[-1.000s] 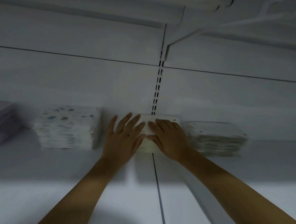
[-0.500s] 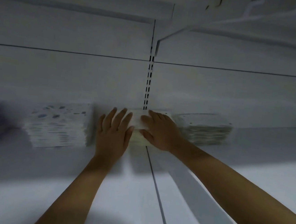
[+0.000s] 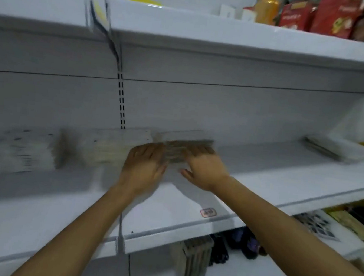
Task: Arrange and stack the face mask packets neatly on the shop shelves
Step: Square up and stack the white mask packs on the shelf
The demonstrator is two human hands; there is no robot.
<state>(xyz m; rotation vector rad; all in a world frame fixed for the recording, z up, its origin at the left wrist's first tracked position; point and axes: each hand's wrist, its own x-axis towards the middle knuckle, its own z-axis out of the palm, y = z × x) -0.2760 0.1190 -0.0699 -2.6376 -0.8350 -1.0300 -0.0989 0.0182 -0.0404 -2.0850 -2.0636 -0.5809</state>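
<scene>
Now, step: squaring the blurred grey stack of flat mask packets [image 3: 188, 147] against the far back panel of the white metal shelf [image 3: 261, 179].
Hands: left hand [image 3: 144, 164] and right hand [image 3: 205, 168] at its near edge; grip too blurred to tell.
Advice: press evenly, keeping clear of the pale stack [image 3: 108, 150] just left.

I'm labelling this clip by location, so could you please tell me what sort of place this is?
Most likely a small shop. White slotted retail shelving runs in tiers, red snack bags sit on the top shelf, a price tag marks the shelf edge, and both hands reach a stack of packets.
</scene>
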